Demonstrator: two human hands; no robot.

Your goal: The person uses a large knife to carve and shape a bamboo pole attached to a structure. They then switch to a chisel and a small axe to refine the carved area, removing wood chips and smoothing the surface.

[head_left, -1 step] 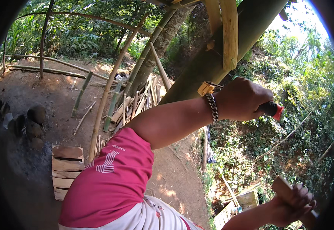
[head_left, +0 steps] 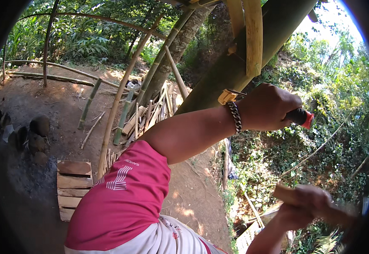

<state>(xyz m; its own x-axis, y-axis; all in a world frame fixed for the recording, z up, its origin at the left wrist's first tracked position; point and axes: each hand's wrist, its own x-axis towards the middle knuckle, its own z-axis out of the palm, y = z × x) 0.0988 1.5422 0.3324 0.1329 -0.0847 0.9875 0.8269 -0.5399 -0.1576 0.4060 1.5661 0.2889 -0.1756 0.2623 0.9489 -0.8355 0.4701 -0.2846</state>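
My left hand (head_left: 269, 108) reaches across to the right, its fingers closed round a black handle (head_left: 296, 116) with a red end. A thin dark shaft or blade (head_left: 237, 92) shows on the hand's other side, beside a pale yellow bit of wood (head_left: 226, 97) at the thick green bamboo pole (head_left: 205, 89). I cannot make out the full shape of this tool. Lower down, my right hand (head_left: 305, 207), smeared by motion, grips a wooden stick (head_left: 285, 194). The stick is below the handle's red end and apart from it.
A split bamboo piece (head_left: 254, 38) hangs against the thick pole above my left hand. Thin bamboo posts (head_left: 123, 86) and a heap of split wood (head_left: 161, 111) stand beyond my arm. A slatted wooden crate (head_left: 75, 182) sits at lower left; a leafy slope rises at right.
My right hand has moved up and to the left with the wooden stick, closer to the handle. My left hand is almost still, a little higher than before.
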